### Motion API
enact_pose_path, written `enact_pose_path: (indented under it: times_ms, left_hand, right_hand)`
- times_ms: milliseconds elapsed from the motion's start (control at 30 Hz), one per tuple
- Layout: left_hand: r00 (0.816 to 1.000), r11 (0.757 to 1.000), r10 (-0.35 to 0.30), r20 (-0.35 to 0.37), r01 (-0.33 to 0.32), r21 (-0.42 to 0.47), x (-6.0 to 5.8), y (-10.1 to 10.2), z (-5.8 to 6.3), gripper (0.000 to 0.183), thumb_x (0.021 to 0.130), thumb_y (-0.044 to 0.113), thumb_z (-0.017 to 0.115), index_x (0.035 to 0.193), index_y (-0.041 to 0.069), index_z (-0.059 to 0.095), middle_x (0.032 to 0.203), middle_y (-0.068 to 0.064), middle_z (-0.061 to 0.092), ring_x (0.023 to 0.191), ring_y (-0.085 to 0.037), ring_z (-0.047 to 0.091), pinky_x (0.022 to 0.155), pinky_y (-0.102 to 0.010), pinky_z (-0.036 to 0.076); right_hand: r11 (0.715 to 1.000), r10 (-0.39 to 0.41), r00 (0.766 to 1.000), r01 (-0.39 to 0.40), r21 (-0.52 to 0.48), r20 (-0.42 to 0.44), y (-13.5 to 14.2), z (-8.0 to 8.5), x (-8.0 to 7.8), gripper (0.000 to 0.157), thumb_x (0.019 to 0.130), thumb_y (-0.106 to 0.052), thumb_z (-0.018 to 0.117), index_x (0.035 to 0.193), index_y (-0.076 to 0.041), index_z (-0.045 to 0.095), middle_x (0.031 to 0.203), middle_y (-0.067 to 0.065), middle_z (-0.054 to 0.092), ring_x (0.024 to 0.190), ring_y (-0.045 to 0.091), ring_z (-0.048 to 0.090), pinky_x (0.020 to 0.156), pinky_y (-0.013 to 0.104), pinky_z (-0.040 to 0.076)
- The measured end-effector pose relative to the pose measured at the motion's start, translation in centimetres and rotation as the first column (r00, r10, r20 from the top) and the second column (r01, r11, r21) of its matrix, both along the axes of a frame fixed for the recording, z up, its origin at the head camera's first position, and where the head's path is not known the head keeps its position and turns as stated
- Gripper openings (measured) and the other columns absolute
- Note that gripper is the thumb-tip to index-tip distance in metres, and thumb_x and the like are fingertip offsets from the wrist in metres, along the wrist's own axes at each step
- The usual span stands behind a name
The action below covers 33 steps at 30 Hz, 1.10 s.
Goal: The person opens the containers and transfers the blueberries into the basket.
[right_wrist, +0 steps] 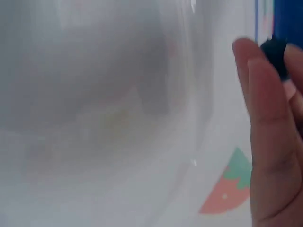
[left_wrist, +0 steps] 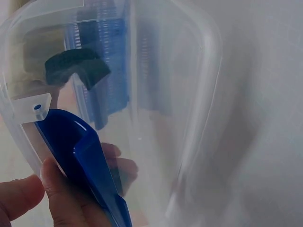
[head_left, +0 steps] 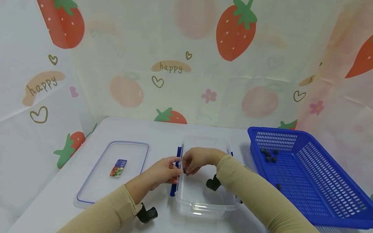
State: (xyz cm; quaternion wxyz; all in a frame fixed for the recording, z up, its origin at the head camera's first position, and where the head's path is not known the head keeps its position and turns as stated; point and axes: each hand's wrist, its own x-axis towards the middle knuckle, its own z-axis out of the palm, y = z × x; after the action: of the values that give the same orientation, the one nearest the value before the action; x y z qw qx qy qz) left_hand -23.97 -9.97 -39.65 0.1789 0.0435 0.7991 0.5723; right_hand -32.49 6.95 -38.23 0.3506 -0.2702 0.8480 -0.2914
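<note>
A clear plastic storage box [head_left: 204,207] stands lidless in the middle of the table, its blue side latch [left_wrist: 90,161] hanging open on the left. My left hand [head_left: 163,171] holds the box at that latch, with thumb and fingers at the left wall. Inside the box, close to the same wall, my right hand [head_left: 201,158] pinches a small round dark blueberry [right_wrist: 275,54] between thumb and fingertips. The blueberry's little crown shows in the right wrist view. Several more blueberries [head_left: 268,159] lie in a blue plastic basket [head_left: 309,181] to the right.
Left of the box, the clear lid [head_left: 134,152] with a blue-lined rim lies flat on the white table [head_left: 163,132]. A small colourful label [head_left: 118,168] is on it. A black wrist camera [head_left: 147,213] is worn on each arm. Strawberry-printed cloth [head_left: 204,81] hangs behind.
</note>
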Motion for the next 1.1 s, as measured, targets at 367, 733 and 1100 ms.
enact_pose_path:
  times_ms: [367, 733, 1100]
  left_hand:
    - [1.0, 1.0, 0.018, 0.007, -0.018, -0.007, -0.1, 0.2, 0.0, 0.063, 0.086, 0.018, 0.063, 0.14, 0.008, 0.033, 0.086, -0.01, 0.058, 0.068, -0.018, 0.06, 0.067, -0.029, 0.055]
    - [1.0, 1.0, -0.002, 0.002, 0.002, 0.016, -0.1, 0.2, 0.0, 0.061, 0.087, 0.014, 0.062, 0.14, 0.006, 0.033, 0.087, -0.01, 0.058, 0.07, -0.017, 0.057, 0.068, -0.028, 0.055]
    - [1.0, 1.0, 0.005, 0.014, -0.005, 0.021, 0.0, 0.3, 0.1, 0.06, 0.087, 0.014, 0.062, 0.14, 0.006, 0.033, 0.086, -0.01, 0.058, 0.07, -0.017, 0.057, 0.068, -0.028, 0.054]
  right_hand:
    - [0.999, -0.005, 0.997, 0.002, -0.045, -0.072, 3.4, 3.3, -1.4, 0.009, 0.08, -0.001, 0.066, 0.087, -0.006, 0.063, 0.089, 0.01, 0.062, 0.085, 0.024, 0.064, 0.073, 0.031, 0.054]
    - [0.974, -0.12, 0.989, 0.101, -0.202, -0.084, 10.1, 7.2, -2.0, 0.013, 0.082, -0.002, 0.063, 0.096, -0.001, 0.061, 0.094, 0.014, 0.064, 0.09, 0.025, 0.064, 0.08, 0.035, 0.052]
    - [0.924, -0.282, 0.954, 0.241, -0.297, -0.105, 18.2, 9.7, -2.2, 0.023, 0.086, -0.004, 0.06, 0.105, 0.006, 0.053, 0.103, 0.019, 0.061, 0.097, 0.024, 0.062, 0.086, 0.038, 0.05]
